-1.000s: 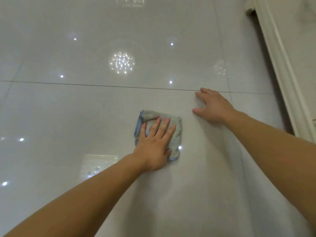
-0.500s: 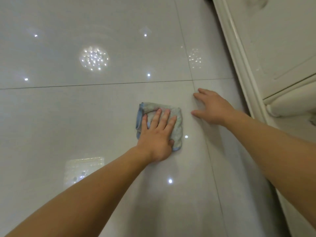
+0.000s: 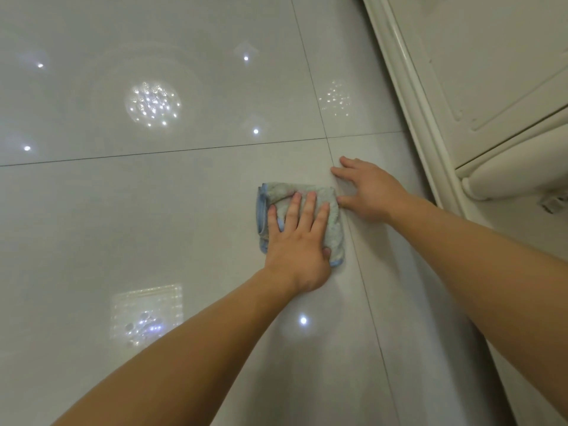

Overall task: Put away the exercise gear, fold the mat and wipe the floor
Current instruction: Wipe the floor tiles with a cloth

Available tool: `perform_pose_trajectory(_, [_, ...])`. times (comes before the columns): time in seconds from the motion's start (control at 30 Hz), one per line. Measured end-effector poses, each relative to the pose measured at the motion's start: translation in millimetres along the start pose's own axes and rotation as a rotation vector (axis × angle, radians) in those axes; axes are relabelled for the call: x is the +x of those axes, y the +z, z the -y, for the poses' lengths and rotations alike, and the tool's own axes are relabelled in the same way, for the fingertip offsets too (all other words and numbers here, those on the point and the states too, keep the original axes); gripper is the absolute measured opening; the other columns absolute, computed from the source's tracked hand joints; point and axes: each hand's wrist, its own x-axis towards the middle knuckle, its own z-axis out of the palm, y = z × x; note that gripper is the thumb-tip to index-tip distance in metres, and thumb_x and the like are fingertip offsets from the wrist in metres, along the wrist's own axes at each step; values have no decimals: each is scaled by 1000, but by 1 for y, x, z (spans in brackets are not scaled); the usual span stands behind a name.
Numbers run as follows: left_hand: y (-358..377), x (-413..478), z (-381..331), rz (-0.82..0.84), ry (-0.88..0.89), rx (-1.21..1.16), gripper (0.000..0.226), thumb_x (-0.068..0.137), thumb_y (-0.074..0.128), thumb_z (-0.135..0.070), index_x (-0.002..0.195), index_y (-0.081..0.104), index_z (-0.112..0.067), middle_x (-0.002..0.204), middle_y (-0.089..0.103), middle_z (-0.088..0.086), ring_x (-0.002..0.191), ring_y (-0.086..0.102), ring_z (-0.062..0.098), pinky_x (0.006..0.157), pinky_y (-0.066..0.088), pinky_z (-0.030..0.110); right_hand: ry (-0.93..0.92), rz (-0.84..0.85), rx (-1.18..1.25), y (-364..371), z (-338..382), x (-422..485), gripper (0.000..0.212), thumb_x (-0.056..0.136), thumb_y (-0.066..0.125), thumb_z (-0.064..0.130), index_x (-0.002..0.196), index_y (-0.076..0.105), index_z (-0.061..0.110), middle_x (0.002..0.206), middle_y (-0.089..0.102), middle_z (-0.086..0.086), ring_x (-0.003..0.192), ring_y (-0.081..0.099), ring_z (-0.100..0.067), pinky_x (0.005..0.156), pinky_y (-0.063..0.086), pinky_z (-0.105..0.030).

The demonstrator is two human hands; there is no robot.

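Two hands: the left hand [image 3: 296, 253] and the right hand [image 3: 372, 192] were both down on the floor [image 3: 123, 229], with bare forearms reaching in from the lower edge.
Floor: glossy pale tiles were divided by thin dark grout lines [image 3: 153, 154], and bright light reflections [image 3: 152, 104] showed on the left part.
Cloth: a greyish cloth [image 3: 334, 216] with a blue edge lay folded flat on the tile near the middle, just left of a grout line.
Left hand: it lay flat on the cloth, fingers straight and slightly apart, pressing it down, with the thumb at the near right corner.
Right hand: it rested flat on bare tile just right of the cloth, fingers spread, holding nothing. The thumb tip came right up to the cloth's edge; contact could not be told.
Trim: a cream moulding [image 3: 412, 87] ran diagonally along the floor's right border.
Furniture: a white panelled piece [image 3: 507, 167] stood beyond the moulding.
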Motion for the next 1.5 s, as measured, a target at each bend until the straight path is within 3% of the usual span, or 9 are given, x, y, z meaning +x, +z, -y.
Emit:
perform_pose_trajectory(0.37, [21,-36,-24,-16,85,-34,77,98,37,-44,158,-6,-24,164,-21,2,149,-26,24,115,-20,57,25,20,13,4,-3,1,74,87,66,45,150,30,32,161,15,9,148,13,-15,121,15,-38])
perform_pose_trajectory(0.6, [41,-65,-29,-46,109,-3,76,87,46,-48,156,26,-24,166,14,4,152,11,27,117,-3,56,24,42,19,2,-2,-1,74,89,64,45,151,28,31,162,13,8,149,10,-15,121,13,-37])
perform_pose_trajectory(0.77, [33,-62,-23,-12,147,-5,77,95,40,-50,159,3,-29,167,-10,0,152,-15,23,114,-22,53,57,68,-26,2,6,-7,71,93,57,45,153,22,31,163,8,5,150,6,-20,120,14,-40])
perform_pose_trajectory(0.9, [31,-60,-23,24,150,11,78,98,38,-51,159,-6,-29,165,-20,-1,150,-24,22,113,-24,53,66,-21,55,8,21,-38,68,95,57,37,153,24,24,162,14,-1,148,14,-22,119,16,-36])
perform_pose_trajectory(1.1, [32,-61,-23,35,153,44,79,98,37,-52,158,-8,-28,165,-19,0,150,-23,23,113,-22,55,86,-69,97,23,7,-110,57,97,53,26,150,34,17,159,25,-5,145,24,-20,117,16,-28])
perform_pose_trajectory(1.3, [28,-61,-25,38,141,64,79,98,34,-55,157,-10,-28,165,-20,2,150,-21,23,117,-13,57,69,120,18,46,-3,-153,88,79,75,41,151,30,22,161,18,-5,148,17,-24,119,15,-31])
perform_pose_trajectory(1.5, [28,-59,-18,43,170,65,81,96,35,-60,158,-9,-30,165,-19,1,150,-22,23,114,-18,56,94,113,34,52,-2,-152,92,75,78,42,152,29,30,162,14,-1,149,10,-25,119,16,-34])
